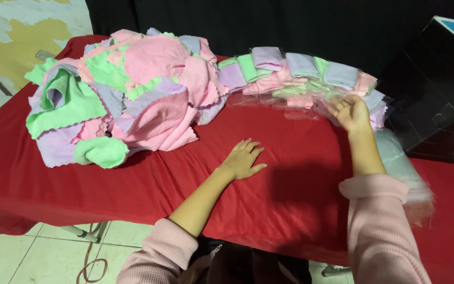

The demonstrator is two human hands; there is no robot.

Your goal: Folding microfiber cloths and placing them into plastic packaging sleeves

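A red-clothed table (290, 173) stands before a black curtain (269, 23). Near the cloth heap (127, 94), the left hand (241, 160) rests flat, released; the right hand (350, 111) touches clear plastic bags (311, 105), its grip loosely spread.

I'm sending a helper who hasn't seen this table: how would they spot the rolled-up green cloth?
Start at the red table and find the big loose heap of pastel cloths at its left end. At the heap's front edge lies the green cloth, the only one bunched into a roll, apart from the folded row further right.
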